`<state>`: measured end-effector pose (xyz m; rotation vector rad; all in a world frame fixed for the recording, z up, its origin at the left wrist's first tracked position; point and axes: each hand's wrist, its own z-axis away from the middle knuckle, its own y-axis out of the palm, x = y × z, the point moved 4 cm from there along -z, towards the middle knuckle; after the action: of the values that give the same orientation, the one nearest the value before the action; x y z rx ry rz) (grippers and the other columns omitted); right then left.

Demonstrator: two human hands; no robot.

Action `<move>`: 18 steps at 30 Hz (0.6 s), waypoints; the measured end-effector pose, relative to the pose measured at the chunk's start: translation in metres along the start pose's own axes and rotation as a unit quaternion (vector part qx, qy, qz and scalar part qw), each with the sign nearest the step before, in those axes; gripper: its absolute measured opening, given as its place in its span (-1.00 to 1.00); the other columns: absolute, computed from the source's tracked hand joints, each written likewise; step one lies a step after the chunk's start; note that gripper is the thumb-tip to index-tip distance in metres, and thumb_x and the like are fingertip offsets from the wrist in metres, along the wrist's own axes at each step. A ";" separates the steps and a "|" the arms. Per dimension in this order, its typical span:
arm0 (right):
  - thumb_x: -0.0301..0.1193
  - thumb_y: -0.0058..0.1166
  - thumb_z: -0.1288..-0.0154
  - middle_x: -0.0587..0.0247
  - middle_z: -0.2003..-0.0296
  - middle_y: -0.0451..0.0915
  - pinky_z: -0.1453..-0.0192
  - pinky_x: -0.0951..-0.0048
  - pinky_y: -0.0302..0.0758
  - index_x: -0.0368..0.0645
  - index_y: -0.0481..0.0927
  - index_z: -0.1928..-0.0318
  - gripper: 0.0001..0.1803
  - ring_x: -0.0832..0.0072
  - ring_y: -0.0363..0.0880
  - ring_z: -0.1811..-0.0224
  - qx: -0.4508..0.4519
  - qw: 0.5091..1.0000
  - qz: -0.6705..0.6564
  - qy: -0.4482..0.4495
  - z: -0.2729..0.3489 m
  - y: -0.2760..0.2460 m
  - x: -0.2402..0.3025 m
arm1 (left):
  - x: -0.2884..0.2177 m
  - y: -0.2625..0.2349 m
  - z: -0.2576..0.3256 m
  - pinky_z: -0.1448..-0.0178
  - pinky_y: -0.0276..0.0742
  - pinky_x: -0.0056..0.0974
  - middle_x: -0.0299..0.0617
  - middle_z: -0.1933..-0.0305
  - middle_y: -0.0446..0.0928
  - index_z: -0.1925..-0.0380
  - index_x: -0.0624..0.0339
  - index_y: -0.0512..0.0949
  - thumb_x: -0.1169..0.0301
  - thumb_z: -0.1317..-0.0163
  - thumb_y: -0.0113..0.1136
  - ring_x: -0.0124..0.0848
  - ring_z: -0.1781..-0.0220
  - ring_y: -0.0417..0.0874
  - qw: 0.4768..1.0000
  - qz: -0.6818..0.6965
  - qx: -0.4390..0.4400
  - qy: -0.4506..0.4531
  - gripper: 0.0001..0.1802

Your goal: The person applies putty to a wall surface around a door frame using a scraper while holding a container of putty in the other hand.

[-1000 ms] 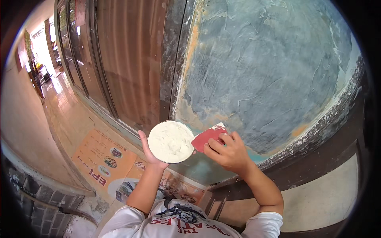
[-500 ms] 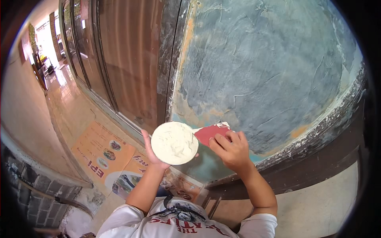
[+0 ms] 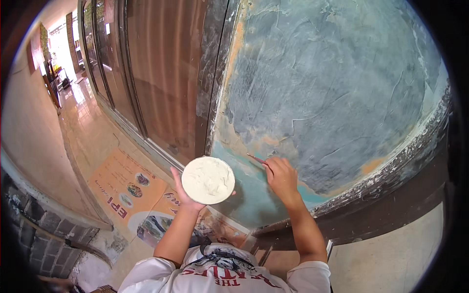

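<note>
My left hand [image 3: 183, 193] holds up a round white plate [image 3: 208, 179] heaped with pale putty. My right hand [image 3: 282, 177] grips a red scraper [image 3: 258, 160], seen edge-on as a thin line, pressed against the grey-blue plastered wall [image 3: 332, 88]. The scraper's blade touches the wall at a teal and orange patch [image 3: 244, 146] just right of the plate. Both forearms rise from the lower edge, above my white printed shirt.
A dark wooden door frame [image 3: 215, 73] and brown glass panels [image 3: 166, 73] stand left of the wall. A dark ledge [image 3: 391, 195] runs below the wall on the right. A printed orange banner [image 3: 127, 188] lies on the tiled floor below. A corridor recedes at the upper left.
My right hand moved from beside the plate toward the wall and turned the scraper, so its red face now shows only as a thin edge. The plate stayed nearly still.
</note>
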<state>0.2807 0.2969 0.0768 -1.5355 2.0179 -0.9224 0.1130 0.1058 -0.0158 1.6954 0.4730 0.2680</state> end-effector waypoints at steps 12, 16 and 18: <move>-0.28 0.25 -0.40 0.26 0.23 0.66 0.13 0.04 0.63 -0.06 0.66 0.16 -0.85 0.15 0.67 0.11 0.077 0.994 -0.007 0.081 0.010 0.064 -0.033 | -0.024 -0.014 0.007 -0.29 0.05 0.91 0.08 -0.61 0.27 -0.54 -0.03 0.33 -0.70 -0.20 -0.29 0.40 -0.52 0.32 0.998 -0.033 -0.018 0.041 0.19; -0.28 0.24 -0.42 0.24 0.22 0.66 0.14 0.02 0.62 -0.07 0.66 0.15 -0.84 0.13 0.67 0.11 0.067 0.995 -0.005 0.080 0.008 0.066 -0.032 | -0.024 -0.019 0.006 -0.29 0.04 0.91 0.09 -0.60 0.28 -0.53 -0.01 0.33 -0.70 -0.20 -0.28 0.41 -0.51 0.33 0.998 -0.040 -0.004 0.041 0.19; -0.27 0.22 -0.43 0.23 0.22 0.66 0.15 0.00 0.62 -0.07 0.67 0.14 -0.84 0.10 0.67 0.12 0.069 0.993 -0.005 0.095 0.004 0.065 -0.031 | -0.024 -0.024 0.008 -0.29 0.04 0.92 0.09 -0.60 0.29 -0.53 0.01 0.33 -0.70 -0.20 -0.27 0.41 -0.51 0.33 0.996 -0.032 -0.053 0.060 0.20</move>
<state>0.2497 0.3360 0.0251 -1.4319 2.0258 -1.2262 0.0908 0.0907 -0.0388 1.5631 0.5917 0.3434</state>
